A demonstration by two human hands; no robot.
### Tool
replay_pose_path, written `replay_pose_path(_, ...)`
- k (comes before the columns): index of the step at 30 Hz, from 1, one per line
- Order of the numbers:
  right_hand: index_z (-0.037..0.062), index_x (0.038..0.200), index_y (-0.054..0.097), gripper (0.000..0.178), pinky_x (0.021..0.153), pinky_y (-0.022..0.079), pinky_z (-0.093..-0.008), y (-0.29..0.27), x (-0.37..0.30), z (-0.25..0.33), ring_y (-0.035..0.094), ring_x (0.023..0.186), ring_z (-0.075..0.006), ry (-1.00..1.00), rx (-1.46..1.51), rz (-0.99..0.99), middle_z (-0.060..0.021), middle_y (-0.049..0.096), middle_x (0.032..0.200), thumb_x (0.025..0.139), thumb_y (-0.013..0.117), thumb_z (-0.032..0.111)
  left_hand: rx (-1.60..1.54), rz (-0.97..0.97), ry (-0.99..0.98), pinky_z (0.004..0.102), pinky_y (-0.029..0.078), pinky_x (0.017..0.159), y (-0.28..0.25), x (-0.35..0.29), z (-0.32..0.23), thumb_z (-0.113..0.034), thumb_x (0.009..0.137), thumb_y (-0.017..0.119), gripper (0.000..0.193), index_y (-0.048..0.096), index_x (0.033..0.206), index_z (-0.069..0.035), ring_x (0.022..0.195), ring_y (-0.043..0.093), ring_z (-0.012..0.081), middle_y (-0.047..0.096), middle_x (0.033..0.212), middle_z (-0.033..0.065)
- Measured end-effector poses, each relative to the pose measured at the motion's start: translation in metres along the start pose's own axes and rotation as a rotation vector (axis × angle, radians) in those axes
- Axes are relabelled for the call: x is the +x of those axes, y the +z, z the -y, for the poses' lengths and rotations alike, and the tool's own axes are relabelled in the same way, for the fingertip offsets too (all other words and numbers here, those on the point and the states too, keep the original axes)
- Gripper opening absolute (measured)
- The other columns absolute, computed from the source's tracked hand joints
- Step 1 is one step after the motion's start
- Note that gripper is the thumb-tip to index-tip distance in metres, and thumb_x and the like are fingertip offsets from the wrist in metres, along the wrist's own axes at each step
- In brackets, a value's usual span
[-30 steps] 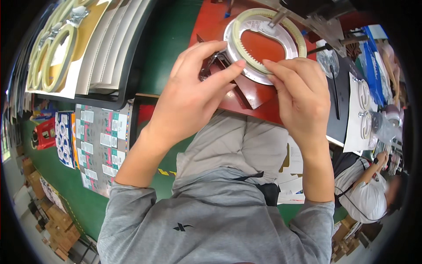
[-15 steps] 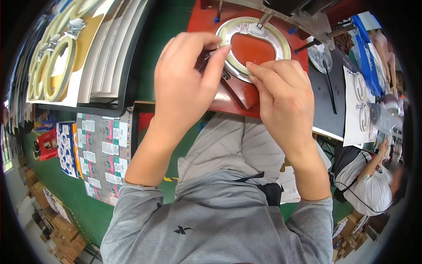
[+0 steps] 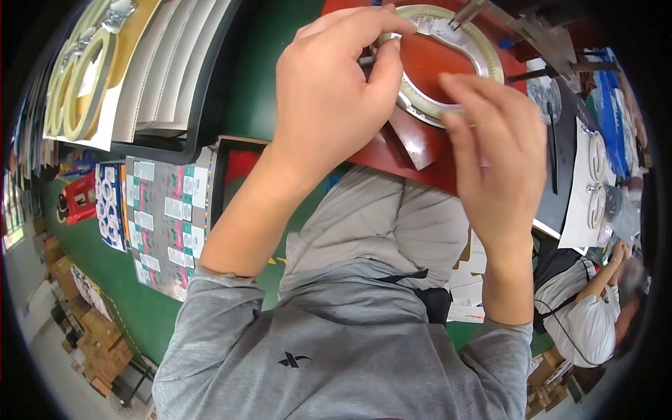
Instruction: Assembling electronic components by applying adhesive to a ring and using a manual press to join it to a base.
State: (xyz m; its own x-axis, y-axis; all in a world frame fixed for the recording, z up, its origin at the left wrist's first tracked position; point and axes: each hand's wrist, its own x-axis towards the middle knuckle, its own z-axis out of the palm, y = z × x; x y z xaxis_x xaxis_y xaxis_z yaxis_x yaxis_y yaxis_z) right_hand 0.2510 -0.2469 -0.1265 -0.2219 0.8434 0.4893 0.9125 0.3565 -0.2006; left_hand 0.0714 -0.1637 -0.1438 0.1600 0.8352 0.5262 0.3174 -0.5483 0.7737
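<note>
A ring-shaped part (image 3: 495, 64), pale cream outside with a silvery inner frame, lies on a red plate (image 3: 439, 166). A metal tip (image 3: 467, 12) of the fixture reaches down to its far edge. My left hand (image 3: 332, 87) has thumb and index finger closed at the ring's left rim, and the fingers partly hide that side. Slightly blurred, my right hand (image 3: 500, 150) is over the ring's near right edge. Its thumb and fingers are apart, with nothing seen between them.
Beside my left arm, a black tray (image 3: 189, 143) bears upright cards and cream rings (image 3: 87, 87). On the right, a dark mat (image 3: 553, 164) holds a black stick (image 3: 554, 143) and a white sheet with ring parts (image 3: 584, 185). A co-worker (image 3: 581, 308) sits at far right.
My right fingers have parted and drawn back from the ring's near rim. My left hand stays at the left rim. The view has shifted, so the ring appears higher and farther right.
</note>
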Motion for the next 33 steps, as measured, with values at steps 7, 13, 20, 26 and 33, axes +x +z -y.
replay_pose_path(7, -0.0073, 0.142, 0.054, 0.052, 0.115, 0.039, -0.0425, 0.037, 0.022, -0.019, 0.051, 0.138, -0.0414, 0.187, 0.055, -0.009, -0.0263, 0.054, 0.148, 0.107, 0.058, 0.030, 0.033, 0.078, -0.067, 0.0376, 0.057, 0.085, -0.002, 0.004, 0.005, -0.003, 0.088, 0.073, 0.017, 0.074, 0.104, -0.001, 0.096, 0.072, 0.0335, 0.074, 0.109, 0.0198)
replay_pose_path(13, -0.0079, 0.142, 0.053, 0.053, 0.116, 0.039, -0.0417, 0.028, 0.025, -0.025, 0.050, 0.140, -0.0405, 0.179, -0.004, 0.077, -0.0270, 0.052, 0.150, 0.105, 0.060, 0.031, 0.170, 0.011, 0.192, 0.0363, 0.057, 0.080, 0.006, 0.001, 0.023, -0.007, 0.084, 0.073, 0.015, 0.076, 0.098, -0.007, 0.083, 0.072, 0.0281, 0.077, 0.100, 0.0115)
replay_pose_path(20, -0.0037, 0.135, 0.059, 0.051, 0.105, 0.047, -0.0447, 0.027, 0.014, -0.022, 0.061, 0.122, -0.0398, 0.121, 0.147, -0.158, -0.0226, 0.063, 0.134, 0.095, 0.072, 0.024, 0.026, 0.027, 0.022, 0.0349, 0.056, 0.080, 0.002, -0.006, 0.023, -0.006, 0.087, 0.075, 0.026, 0.072, 0.112, -0.002, 0.085, 0.071, 0.0285, 0.075, 0.104, 0.0140)
replay_pose_path(26, -0.0115, 0.124, 0.057, 0.032, 0.097, 0.054, -0.0351, -0.106, 0.041, -0.016, 0.070, 0.107, -0.0284, -0.340, 0.096, -0.918, -0.0247, 0.070, 0.121, 0.108, 0.054, 0.016, 0.046, 0.075, 0.044, 0.0362, 0.056, 0.075, -0.006, 0.015, 0.006, -0.008, 0.088, 0.076, 0.025, 0.069, 0.111, -0.001, 0.084, 0.069, 0.0265, 0.067, 0.098, 0.0136)
replay_pose_path(33, -0.0055, 0.121, 0.064, 0.026, 0.079, 0.050, -0.0423, -0.139, 0.198, -0.021, 0.065, 0.086, -0.0337, -0.618, -0.099, -0.858, -0.0226, 0.066, 0.102, 0.103, 0.056, 0.012, 0.407, 0.313, -0.070, 0.0441, 0.054, 0.081, -0.014, 0.039, 0.010, -0.022, 0.080, 0.080, 0.032, 0.068, 0.101, -0.001, 0.091, 0.068, 0.0379, 0.069, 0.096, 0.0177)
